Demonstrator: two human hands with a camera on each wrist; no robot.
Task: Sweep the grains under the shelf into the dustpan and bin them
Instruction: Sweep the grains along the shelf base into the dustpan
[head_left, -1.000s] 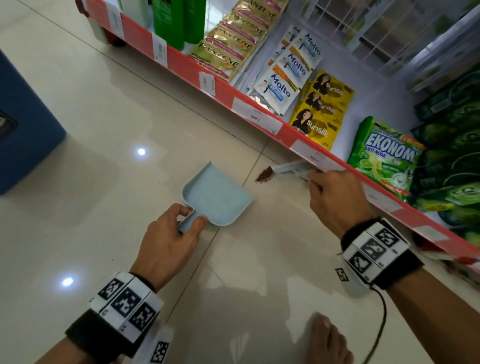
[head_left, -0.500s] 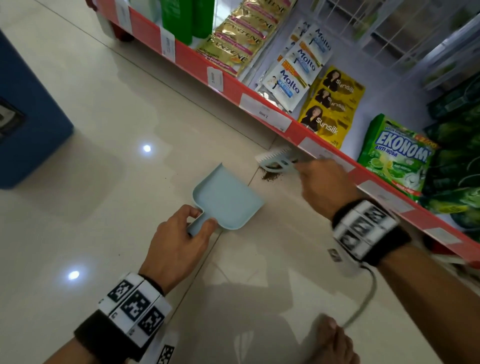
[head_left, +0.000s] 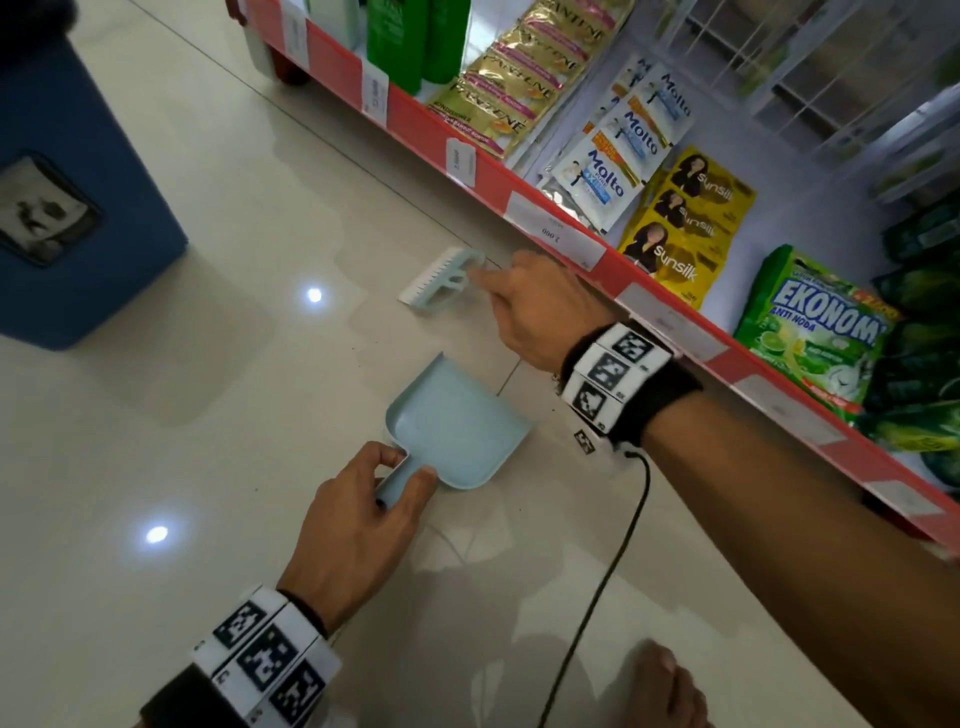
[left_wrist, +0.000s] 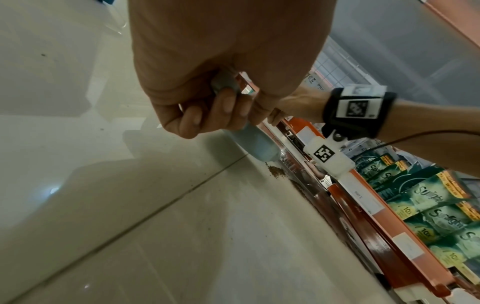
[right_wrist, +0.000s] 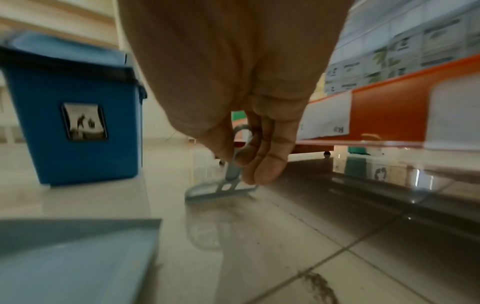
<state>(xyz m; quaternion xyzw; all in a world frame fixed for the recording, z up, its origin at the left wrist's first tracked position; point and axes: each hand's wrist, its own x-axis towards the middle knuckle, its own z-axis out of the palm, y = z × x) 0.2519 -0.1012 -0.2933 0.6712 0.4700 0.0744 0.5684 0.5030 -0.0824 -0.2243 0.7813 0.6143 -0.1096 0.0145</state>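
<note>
My left hand (head_left: 402, 467) grips the handle of a pale blue dustpan (head_left: 457, 426) that lies flat on the tiled floor, its mouth toward the shelf. My right hand (head_left: 493, 280) pinches the handle of a small pale brush (head_left: 441, 280), which is on the floor beyond the dustpan's far-left corner. In the right wrist view the brush head (right_wrist: 221, 191) touches the tile. A small pile of brown grains (left_wrist: 276, 170) lies by the shelf's lower edge beside the dustpan (left_wrist: 257, 144); a dark streak of grains (right_wrist: 319, 283) also shows. From the head view my right wrist hides the pile.
A blue bin (head_left: 78, 208) stands on the floor to the left, past the brush. The red-edged shelf (head_left: 519, 197) with sachets and packets runs diagonally on the right. A cable (head_left: 623, 519) hangs from my right wrist, and a bare foot (head_left: 670, 691) is near the bottom.
My right hand lifted the brush off the grain pile and carried it left, past the dustpan's mouth toward the bin. The dustpan and left hand stayed put.
</note>
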